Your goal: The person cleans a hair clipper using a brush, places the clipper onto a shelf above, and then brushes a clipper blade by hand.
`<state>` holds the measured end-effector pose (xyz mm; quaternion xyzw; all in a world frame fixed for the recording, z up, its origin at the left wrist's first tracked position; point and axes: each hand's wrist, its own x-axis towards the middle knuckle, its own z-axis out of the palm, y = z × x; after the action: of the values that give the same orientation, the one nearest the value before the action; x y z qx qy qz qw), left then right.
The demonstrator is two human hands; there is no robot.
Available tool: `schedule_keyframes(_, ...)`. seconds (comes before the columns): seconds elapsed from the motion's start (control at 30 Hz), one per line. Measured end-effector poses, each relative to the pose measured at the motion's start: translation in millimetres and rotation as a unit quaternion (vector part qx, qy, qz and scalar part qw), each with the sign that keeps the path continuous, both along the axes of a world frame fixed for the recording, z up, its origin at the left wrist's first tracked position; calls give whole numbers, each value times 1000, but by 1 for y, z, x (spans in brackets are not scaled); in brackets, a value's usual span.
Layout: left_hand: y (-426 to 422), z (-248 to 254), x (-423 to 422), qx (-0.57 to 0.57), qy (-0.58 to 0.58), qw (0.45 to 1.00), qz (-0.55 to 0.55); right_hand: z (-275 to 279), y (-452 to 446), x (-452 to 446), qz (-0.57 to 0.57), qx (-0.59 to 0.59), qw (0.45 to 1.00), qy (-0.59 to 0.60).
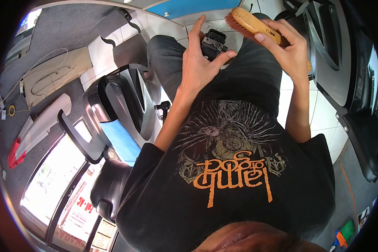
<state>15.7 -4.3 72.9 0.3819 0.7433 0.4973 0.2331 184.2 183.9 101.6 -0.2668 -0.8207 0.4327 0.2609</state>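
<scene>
Fingers, left hand (197, 69): curled round a small black device (213, 45), thumb along its right side, index finger stretched out past it. Device held up over the lap, between the knees; grey metal on its upper part. Exact kind of device: cannot tell.

Fingers, right hand (290, 52): closed on a wooden brush (250, 23), thumb on the near face, just below dark lettering (270, 32). Reddish-brown bristles (236, 27) turned toward the device; brush tilted, near the device, with a gap visible between them.

Beneath the hands: dark trousers (166, 54). Nearer the camera: black T-shirt (239, 214) with grey and orange print.

Left of the wearer: black-and-grey chair (134, 101), blue cloth (119, 140) hanging across part of it. Right: second chair (334, 50), black and grey, on white floor tiles (323, 117). Ahead: blue panel (182, 7).

Further out, left: beige board (56, 73); patterned cloth (50, 117), red at one end; bright window (50, 180). Lower right: green item (347, 230) beside orange item (341, 239).
</scene>
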Motion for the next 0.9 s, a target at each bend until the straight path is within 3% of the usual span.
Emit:
schedule_keyframes(0.1,-1,-2,-1,7,47,999,-7,-1,0,0,2,0,1000,-4)
schedule_keyframes(0.7,-6,-10,-2,68,79,994,-40,-4,0,-1,11,-13,1000,-3)
schedule_keyframes(0.8,-6,-12,-2,76,14,996,-42,-3,0,-1,14,-12,1000,-2)
schedule_keyframes(0.9,-6,-11,-2,76,48,995,-38,-2,0,-2,18,-10,1000,-3)
